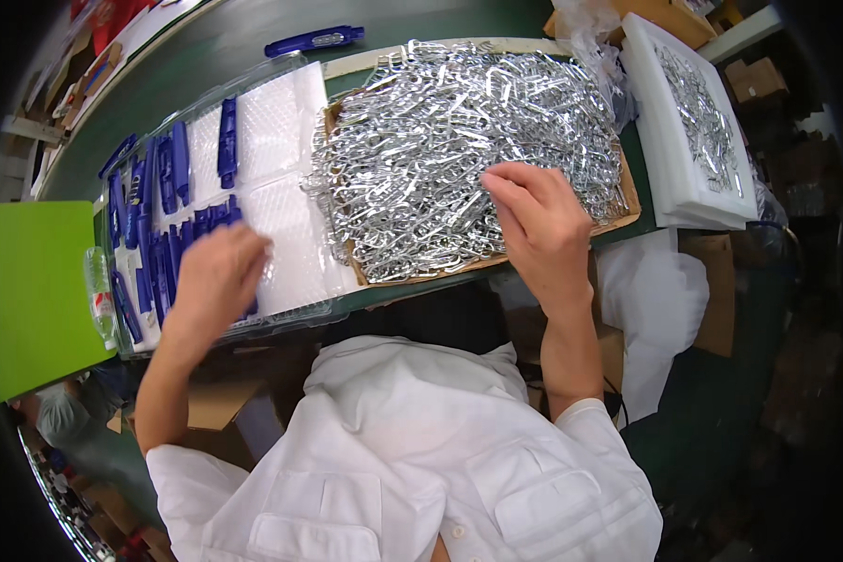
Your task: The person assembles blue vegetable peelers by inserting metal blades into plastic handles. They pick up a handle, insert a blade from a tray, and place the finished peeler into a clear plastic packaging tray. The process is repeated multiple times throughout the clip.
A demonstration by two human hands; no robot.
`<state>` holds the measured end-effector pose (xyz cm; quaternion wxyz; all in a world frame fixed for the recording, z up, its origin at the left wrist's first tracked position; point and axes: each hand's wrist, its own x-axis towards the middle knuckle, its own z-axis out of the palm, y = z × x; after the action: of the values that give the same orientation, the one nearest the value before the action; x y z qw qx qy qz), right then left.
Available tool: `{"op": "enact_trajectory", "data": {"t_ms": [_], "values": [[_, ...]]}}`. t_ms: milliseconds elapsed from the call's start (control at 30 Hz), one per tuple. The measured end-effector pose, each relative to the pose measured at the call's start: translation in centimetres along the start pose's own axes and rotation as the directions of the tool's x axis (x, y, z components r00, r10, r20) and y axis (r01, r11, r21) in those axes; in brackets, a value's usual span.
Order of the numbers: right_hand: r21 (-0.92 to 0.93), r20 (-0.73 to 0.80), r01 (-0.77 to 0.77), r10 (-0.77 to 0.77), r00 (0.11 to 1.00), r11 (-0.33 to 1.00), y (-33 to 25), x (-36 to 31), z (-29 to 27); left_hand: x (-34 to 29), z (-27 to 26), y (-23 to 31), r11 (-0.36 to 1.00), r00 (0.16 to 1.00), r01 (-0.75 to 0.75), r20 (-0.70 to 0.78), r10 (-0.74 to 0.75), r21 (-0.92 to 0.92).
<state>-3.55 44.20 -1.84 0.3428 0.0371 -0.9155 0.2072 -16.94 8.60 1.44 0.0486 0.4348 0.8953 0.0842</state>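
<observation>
Holding thumb and forefinger together, though whether around anything cannot be told, the right hand [543, 223] overlies a heap of silvery metal clips [421, 159]. The blurred left hand [217, 273], its grip unclear, has blue plastic parts [180, 164] just beyond and leftward.

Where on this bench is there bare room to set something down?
Free: the green tabletop right of the topmost blue piece, beyond the shallow box; and the white bubbled sheet between the blue pieces and that box, though silver clips spill onto its right edge. Crowded: the box, heaped with them; the sheet's left side; the foam tray, strewn with clips.
</observation>
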Motion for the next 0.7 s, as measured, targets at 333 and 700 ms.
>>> {"op": "enact_trajectory", "data": {"t_ms": [333,700], "values": [[-0.198,0.158,0.182,-0.151,0.976,0.963,-1.4,3.5,4.1,-9.9,5.0,2.8,0.988,0.998,-0.046,-0.034,0.052,0.15],[-0.168,0.137,0.13,-0.107,0.985,0.977,-2.0,4.4,5.1,-11.9,6.8,3.1,0.971,0.973,-0.039,-0.212,0.091,0.237]]}}
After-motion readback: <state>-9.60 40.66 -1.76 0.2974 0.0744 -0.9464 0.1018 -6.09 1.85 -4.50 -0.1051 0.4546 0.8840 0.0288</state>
